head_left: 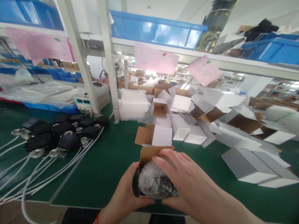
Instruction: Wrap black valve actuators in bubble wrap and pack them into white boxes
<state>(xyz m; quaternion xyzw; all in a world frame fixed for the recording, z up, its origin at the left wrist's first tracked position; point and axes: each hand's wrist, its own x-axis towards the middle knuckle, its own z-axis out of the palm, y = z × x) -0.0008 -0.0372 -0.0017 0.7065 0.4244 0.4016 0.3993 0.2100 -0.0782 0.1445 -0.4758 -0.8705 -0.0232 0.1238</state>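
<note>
near the table's [98, 174] front edge, a bubble-wrapped bundle [150, 180] sits in the mouth of an open box [146, 152]. the left hand [125, 189], half-curled, holds the box's left side; the right hand [187, 175] arches widely over the bundle, its grip unclear. wrap looks slippery, cushioned; card walls probably offer firmer hold.

Bubble-wrapped bundle [154, 180] at the mouth of an open box [144, 158]
I hold both; the bundle is clear, crinkled, partly dark inside, the box's brown flap [153, 153] raised on the far side.
</note>
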